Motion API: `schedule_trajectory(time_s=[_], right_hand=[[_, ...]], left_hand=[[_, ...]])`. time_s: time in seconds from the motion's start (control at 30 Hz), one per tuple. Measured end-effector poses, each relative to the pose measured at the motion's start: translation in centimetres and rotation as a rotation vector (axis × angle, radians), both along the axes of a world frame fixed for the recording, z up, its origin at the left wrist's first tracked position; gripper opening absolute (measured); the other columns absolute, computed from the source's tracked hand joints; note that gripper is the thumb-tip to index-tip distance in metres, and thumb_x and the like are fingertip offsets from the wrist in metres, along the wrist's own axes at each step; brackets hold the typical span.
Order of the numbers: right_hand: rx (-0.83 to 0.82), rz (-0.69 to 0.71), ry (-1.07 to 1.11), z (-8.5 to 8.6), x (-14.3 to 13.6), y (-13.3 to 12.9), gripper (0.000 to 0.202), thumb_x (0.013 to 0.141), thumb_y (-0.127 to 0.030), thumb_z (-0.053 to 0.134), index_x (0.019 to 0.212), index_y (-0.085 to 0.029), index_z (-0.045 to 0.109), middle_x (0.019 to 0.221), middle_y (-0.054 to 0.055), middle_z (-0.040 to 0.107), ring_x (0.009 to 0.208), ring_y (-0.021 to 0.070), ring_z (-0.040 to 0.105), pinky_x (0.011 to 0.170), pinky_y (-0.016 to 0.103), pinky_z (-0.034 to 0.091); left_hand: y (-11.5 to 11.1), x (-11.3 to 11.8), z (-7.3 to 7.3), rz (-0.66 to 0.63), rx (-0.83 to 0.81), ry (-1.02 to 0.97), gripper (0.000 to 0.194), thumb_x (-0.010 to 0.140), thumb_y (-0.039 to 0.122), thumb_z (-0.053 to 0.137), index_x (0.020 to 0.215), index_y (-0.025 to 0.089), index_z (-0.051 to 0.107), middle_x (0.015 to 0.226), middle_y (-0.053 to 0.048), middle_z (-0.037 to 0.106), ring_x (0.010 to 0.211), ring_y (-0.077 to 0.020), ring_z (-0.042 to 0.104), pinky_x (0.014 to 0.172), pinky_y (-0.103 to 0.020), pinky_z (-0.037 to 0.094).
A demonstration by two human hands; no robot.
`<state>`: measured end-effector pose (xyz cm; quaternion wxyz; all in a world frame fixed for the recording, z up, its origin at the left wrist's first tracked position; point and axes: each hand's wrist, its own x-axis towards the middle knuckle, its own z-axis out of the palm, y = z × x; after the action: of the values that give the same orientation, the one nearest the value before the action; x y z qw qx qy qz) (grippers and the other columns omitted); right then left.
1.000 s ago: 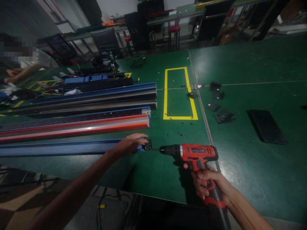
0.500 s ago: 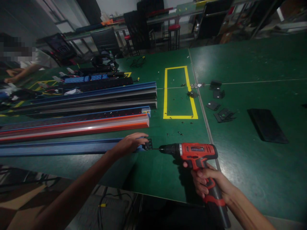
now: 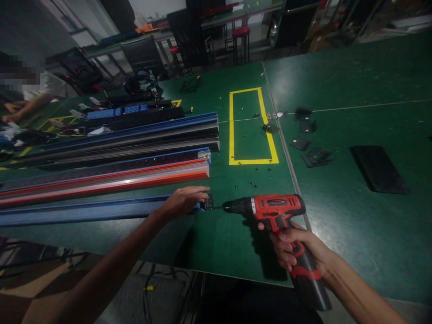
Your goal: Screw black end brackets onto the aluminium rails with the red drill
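My right hand is wrapped round the grip of a red and black cordless drill, held level with its chuck to the left. The drill's thin bit reaches to a small black end cap at the tip of a long blue rail. Over that end of the rail lies my left hand, its fingers closed round the rail and cap. Part of the rail's end is hidden under the hand. Whether the bit sits in a screw is too small to tell.
Behind lie an orange-edged rail and several blue and black rails. Small screws are scattered by a yellow tape rectangle. Black brackets and a black slab lie to the right. Another person's arm shows at far left.
The view has shifted slightly. The drill's rear and grip sit a little differently, while its bit stays at the end cap. My left hand keeps its place on the rail.
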<state>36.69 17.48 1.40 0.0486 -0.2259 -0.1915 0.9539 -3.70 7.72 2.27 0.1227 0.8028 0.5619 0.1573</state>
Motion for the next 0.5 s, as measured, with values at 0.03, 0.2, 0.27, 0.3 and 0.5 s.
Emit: schedule_trajectory(time_s=[0.03,0.2,0.27,0.3,0.5], right_hand=[[0.000,0.001,-0.004,0.1,-0.1,0.0,0.040,0.080,-0.024,0.078,0.119,-0.020,0.070,0.060,-0.010,0.052,0.044,0.0073,0.046,0.048,0.025,0.050],[-0.008,-0.016,-0.006,0.4,-0.3,0.1,0.036,0.079,-0.023,0.079,0.115,-0.020,0.072,0.060,-0.009,0.052,0.044,0.0075,0.047,0.048,0.025,0.051],[-0.012,-0.015,-0.015,0.5,-0.3,0.2,0.034,0.079,-0.022,0.079,0.113,-0.020,0.072,0.060,-0.009,0.053,0.044,0.0077,0.048,0.048,0.026,0.051],[-0.012,-0.012,-0.022,0.6,-0.3,0.2,0.034,0.079,-0.022,0.079,0.113,-0.020,0.073,0.060,-0.009,0.053,0.044,0.0079,0.048,0.048,0.026,0.051],[0.016,-0.008,-0.047,1.6,-0.6,0.3,0.044,0.079,-0.022,0.081,0.121,-0.020,0.071,0.060,-0.009,0.054,0.044,0.0084,0.049,0.047,0.026,0.051]], left_hand=[[0.0,0.0,0.0,-0.003,0.008,-0.006,0.026,0.108,0.025,0.052,0.119,0.021,0.075,0.136,-0.013,0.074,0.115,-0.0216,0.075,0.096,-0.034,0.062],[0.4,-0.2,0.0,-0.001,-0.016,-0.032,0.026,0.107,0.021,0.051,0.113,0.022,0.076,0.138,-0.011,0.073,0.115,-0.0193,0.076,0.096,-0.031,0.062],[0.4,-0.2,-0.2,0.012,-0.030,-0.032,0.027,0.107,0.019,0.051,0.109,0.023,0.078,0.137,-0.008,0.074,0.115,-0.0186,0.076,0.096,-0.030,0.061],[0.4,-0.2,-0.2,0.015,-0.031,-0.034,0.027,0.106,0.019,0.052,0.107,0.024,0.078,0.136,-0.008,0.074,0.114,-0.0184,0.076,0.096,-0.029,0.061],[0.2,-0.1,-0.4,0.026,-0.027,-0.016,0.028,0.105,0.015,0.053,0.107,0.024,0.079,0.137,-0.007,0.074,0.116,-0.0195,0.076,0.100,-0.033,0.061]])
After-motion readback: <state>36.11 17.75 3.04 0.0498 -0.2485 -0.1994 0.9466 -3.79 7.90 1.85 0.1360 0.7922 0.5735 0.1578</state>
